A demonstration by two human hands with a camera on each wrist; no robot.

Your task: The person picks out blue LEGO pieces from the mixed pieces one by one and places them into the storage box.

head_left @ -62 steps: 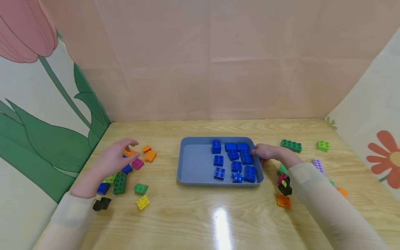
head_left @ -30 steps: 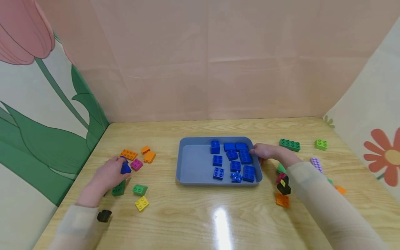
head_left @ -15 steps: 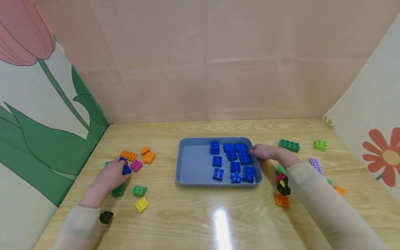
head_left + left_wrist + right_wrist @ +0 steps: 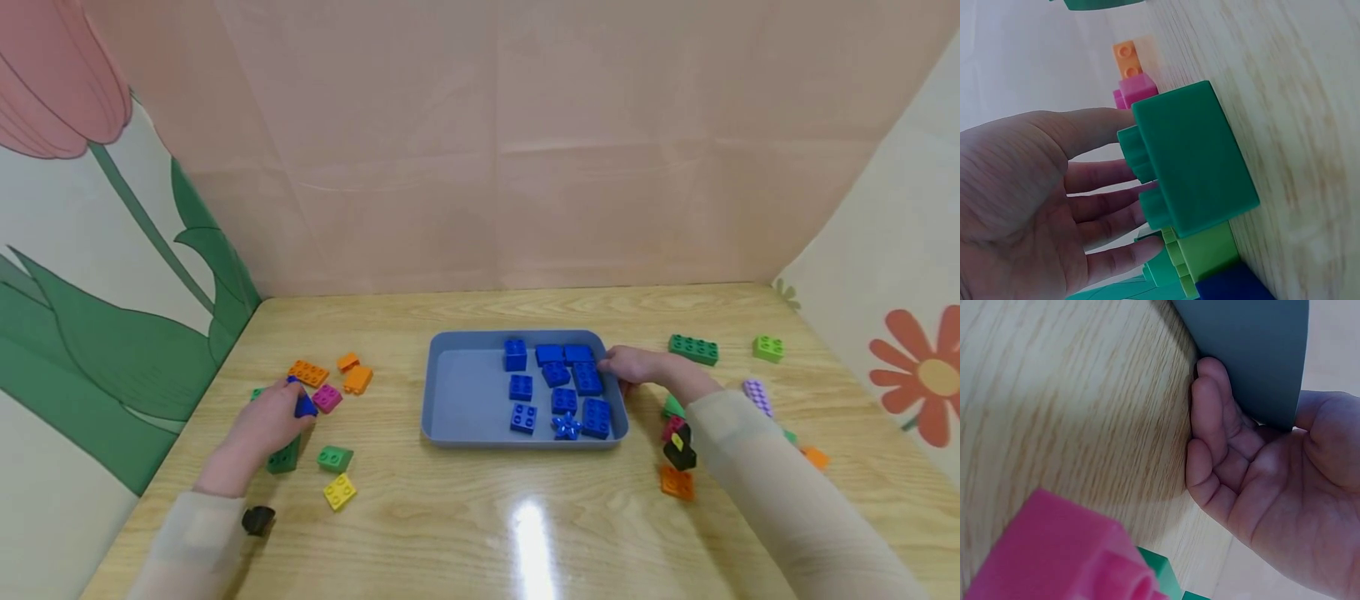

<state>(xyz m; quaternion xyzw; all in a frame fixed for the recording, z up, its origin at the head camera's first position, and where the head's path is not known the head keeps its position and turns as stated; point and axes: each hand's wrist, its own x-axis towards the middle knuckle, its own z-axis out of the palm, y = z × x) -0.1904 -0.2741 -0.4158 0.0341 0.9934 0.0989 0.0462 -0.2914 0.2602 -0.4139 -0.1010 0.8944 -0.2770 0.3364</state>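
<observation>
My left hand (image 4: 261, 429) is down among the toy bricks at the left. Its thumb and fingertips pinch a blue brick (image 4: 305, 407); in the left wrist view a dark green brick (image 4: 1200, 162) hides the fingertips. A magenta brick (image 4: 327, 398) lies just beside the blue one. My right hand (image 4: 637, 367) grips the right wall of a grey-blue tray (image 4: 457, 440), thumb over the rim and fingers curled against the outside. Several blue bricks (image 4: 587, 379) and a blue star-shaped flower piece (image 4: 566, 426) lie in the tray's right half.
Orange bricks (image 4: 307, 373) lie beyond my left hand; a green brick (image 4: 334, 458) and a yellow brick (image 4: 340, 492) lie nearer. Around my right forearm are a dark green brick (image 4: 693, 349), a lime brick (image 4: 768, 348), a purple brick (image 4: 758, 397) and an orange brick (image 4: 677, 482).
My left hand has come down from above the left pile onto the blue brick, and has barely moved in the last half second. My right hand stays on the tray wall.
</observation>
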